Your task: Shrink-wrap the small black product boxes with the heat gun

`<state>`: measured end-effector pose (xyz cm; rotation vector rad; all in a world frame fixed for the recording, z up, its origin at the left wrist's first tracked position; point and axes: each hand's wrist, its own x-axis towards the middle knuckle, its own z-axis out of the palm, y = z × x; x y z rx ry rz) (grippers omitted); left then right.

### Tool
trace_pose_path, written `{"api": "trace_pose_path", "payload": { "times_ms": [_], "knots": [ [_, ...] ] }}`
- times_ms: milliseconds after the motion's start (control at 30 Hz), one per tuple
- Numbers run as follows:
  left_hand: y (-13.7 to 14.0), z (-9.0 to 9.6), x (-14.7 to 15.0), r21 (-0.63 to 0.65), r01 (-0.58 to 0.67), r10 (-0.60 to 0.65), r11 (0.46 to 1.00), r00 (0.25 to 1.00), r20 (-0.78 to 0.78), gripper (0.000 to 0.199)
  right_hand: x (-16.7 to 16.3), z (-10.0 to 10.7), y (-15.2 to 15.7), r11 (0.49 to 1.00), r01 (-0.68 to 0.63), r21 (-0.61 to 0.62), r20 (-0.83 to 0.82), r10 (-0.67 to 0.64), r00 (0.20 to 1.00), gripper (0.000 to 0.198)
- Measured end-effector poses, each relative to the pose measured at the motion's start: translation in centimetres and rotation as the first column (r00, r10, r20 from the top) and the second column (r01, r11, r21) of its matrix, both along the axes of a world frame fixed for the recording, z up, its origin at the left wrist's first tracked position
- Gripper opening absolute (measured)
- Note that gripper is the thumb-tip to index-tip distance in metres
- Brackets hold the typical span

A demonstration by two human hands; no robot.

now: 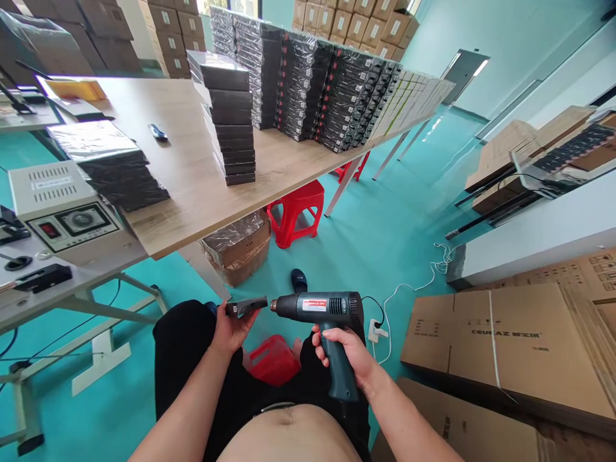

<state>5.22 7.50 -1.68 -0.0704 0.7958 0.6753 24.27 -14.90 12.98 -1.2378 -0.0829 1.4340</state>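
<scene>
My right hand (342, 346) grips the handle of a dark heat gun (315, 308), its nozzle pointing left. In my left hand (235, 330) is a thin black box (246, 307), held by its edges just in front of the nozzle; a small gap separates the two. Both are over my lap. On the wooden table (283, 176) ahead stands a tall stack of black boxes (233, 128). Left of it lies a lower stack of film-wrapped boxes (113, 160).
Wrapped black stacks (308, 83) line the table's far side. A sealing machine (67, 208) is at left. Red stools (298, 212) and a carton (240, 247) sit below the table. Flat cartons (481, 340) lie right, near a power strip (376, 331) and white cable.
</scene>
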Motion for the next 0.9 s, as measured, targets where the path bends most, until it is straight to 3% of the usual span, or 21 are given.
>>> {"api": "trace_pose_path", "payload": {
  "times_ms": [333,500,633,900],
  "knots": [
    [0.0,-0.3,-0.7,0.089,0.066,-0.065,0.994,0.998,-0.009,0.026,0.0,-0.4,0.5,0.999,0.029,0.025,-0.033,-0.028,0.999,0.028],
    [0.1,-1.1,-0.4,0.109,0.060,-0.037,0.992,0.980,-0.197,0.030,1.3,0.8,-0.7,1.000,0.000,-0.010,-0.008,-0.001,1.000,0.027],
    [0.2,-1.7,0.1,0.110,0.021,0.012,0.994,0.957,-0.290,0.025,1.7,1.6,-1.8,0.997,-0.072,-0.030,0.021,0.073,0.997,0.027],
    [0.3,-1.5,-0.3,0.136,-0.015,0.045,0.991,0.975,-0.219,0.027,1.1,2.1,-2.2,0.970,-0.242,-0.025,0.130,0.243,0.961,0.028]
  ]
}}
